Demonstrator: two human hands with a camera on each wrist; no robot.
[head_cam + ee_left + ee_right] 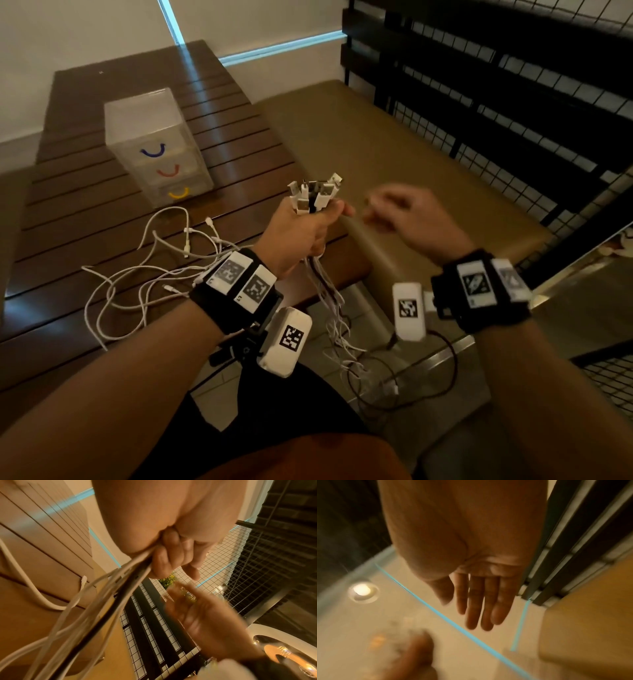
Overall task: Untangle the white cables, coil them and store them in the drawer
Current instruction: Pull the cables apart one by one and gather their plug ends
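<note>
The white cables (310,198) stand bunched, plugs up, in my left hand (301,236), which grips them in a fist; their tails hang down over the slatted table (85,219) edge. My right hand (407,219), fingers straight and empty, sits just right of the plugs, nearer them than the clear drawer unit (154,144).

I note a dark slatted wooden desk (85,219) against the white wall (85,31). Beside it, a tan cushioned bench (394,144) runs along a black wire-mesh railing (513,102). Pale tiled floor (219,401) below; a black cable (448,370) lies there
</note>
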